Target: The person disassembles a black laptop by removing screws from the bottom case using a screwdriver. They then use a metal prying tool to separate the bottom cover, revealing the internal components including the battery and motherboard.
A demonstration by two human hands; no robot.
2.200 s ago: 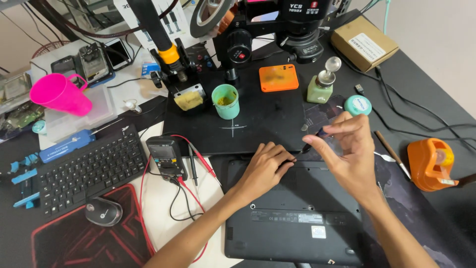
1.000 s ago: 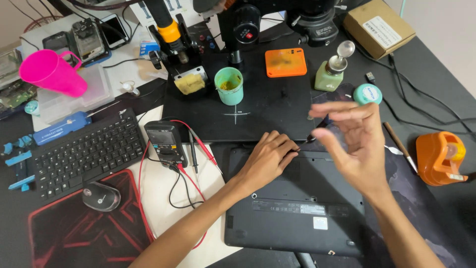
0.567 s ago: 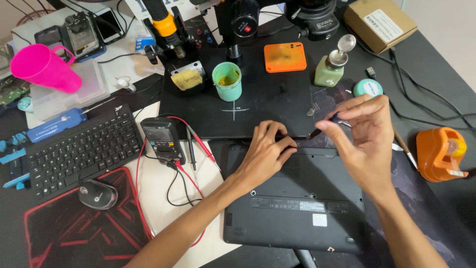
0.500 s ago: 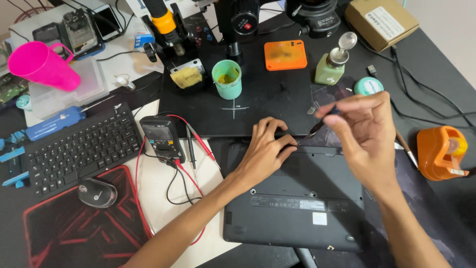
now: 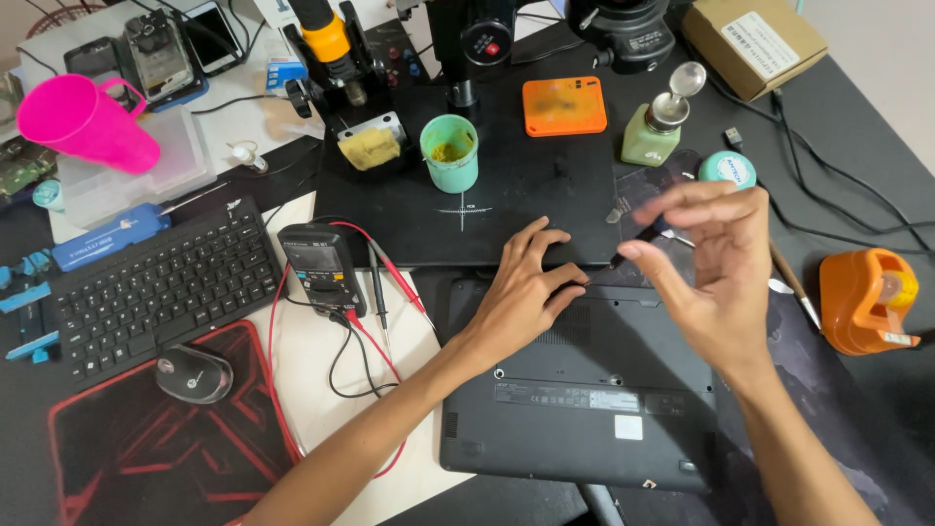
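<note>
A black laptop (image 5: 584,409) lies bottom side up in front of me. My left hand (image 5: 521,297) rests flat on its far edge, fingers spread and touching the case near the hinge. My right hand (image 5: 716,268) hovers just right of it, with the fingertips pinching a thin dark tool (image 5: 633,246). The tool's tip points down and left toward the laptop's far edge, close to my left fingers.
Beyond the laptop is a black work plate (image 5: 487,209) carrying a green cup (image 5: 450,153), an orange box (image 5: 564,105) and a green bottle (image 5: 651,141). A multimeter (image 5: 321,265) with red leads, a keyboard (image 5: 161,292) and a mouse (image 5: 193,373) sit left. An orange tape dispenser (image 5: 867,302) stands right.
My right hand came down from a raised pose and brought the thin tool toward the laptop's far edge. My left hand stayed on the laptop.
</note>
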